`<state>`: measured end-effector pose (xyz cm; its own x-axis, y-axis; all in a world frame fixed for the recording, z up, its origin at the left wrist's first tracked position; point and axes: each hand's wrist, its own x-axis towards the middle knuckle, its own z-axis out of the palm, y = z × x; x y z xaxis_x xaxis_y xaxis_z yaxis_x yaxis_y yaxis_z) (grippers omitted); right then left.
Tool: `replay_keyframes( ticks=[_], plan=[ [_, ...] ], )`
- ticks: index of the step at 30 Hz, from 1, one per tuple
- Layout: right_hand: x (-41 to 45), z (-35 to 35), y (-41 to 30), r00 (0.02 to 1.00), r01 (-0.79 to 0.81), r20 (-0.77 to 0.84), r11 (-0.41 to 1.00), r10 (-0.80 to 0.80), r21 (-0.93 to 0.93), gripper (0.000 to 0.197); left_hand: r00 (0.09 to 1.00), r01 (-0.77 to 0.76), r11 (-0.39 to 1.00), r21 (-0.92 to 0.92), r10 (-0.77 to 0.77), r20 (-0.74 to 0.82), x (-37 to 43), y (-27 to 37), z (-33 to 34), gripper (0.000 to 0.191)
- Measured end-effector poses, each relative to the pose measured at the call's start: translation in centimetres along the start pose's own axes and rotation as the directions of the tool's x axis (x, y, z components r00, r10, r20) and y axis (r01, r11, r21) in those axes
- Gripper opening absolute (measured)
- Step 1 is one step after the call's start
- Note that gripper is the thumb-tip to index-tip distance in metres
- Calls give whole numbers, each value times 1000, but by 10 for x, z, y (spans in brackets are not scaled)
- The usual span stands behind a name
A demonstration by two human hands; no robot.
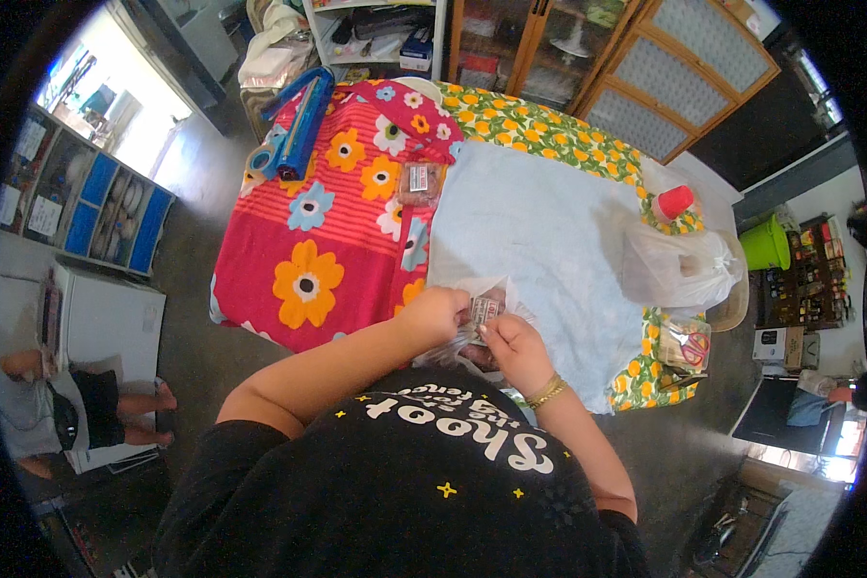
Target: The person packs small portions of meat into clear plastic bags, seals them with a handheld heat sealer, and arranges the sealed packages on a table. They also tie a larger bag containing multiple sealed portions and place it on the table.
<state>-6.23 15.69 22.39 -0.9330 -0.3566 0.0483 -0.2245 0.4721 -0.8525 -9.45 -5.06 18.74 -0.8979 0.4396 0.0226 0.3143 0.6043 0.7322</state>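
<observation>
My left hand (pixel 439 315) pinches the upper left side of a clear plastic bag (pixel 506 289) close to my body. The fingers of my right hand (pixel 516 348), with a gold-coloured bracelet at the wrist, grip the same bag's edge from the right. Between the hands shows a dark reddish-brown packed food item (pixel 490 307) bearing a printed label. More of the brown contents shows lower down, partly hidden by my right hand. A similar labelled clear pack (pixel 419 183) lies farther off on the red flowered cloth (pixel 347 238). Beneath the bag spreads a light blue cloth (pixel 542 224).
At the far left of the table lie a blue bag sealer (pixel 307 126) and a tape roll (pixel 263 160). To the right are a knotted white plastic bag (pixel 675 271), a red cup (pixel 673 203) and red-handled scissors (pixel 693 348) on a clear container. Another person (pixel 90 408) is at the left.
</observation>
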Motion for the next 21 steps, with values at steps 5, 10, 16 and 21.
replay_keyframes(
  ticks=[5,10,16,21],
  plan=[
    [6,14,-3,983,-175,-59,984,172,-38,17,984,-165,986,1,164,-63,-6,8,-8,9],
    [5,21,-2,990,-126,-79,983,116,-133,14,986,-165,985,-58,165,-6,-7,11,-6,10],
    [-2,19,-8,986,-125,-123,989,115,-74,10,987,-161,976,-144,155,-49,-5,11,-4,12],
    [-6,20,-11,978,-178,-118,984,174,-19,16,975,-214,953,-214,194,-111,-7,16,-4,12]
  ],
)
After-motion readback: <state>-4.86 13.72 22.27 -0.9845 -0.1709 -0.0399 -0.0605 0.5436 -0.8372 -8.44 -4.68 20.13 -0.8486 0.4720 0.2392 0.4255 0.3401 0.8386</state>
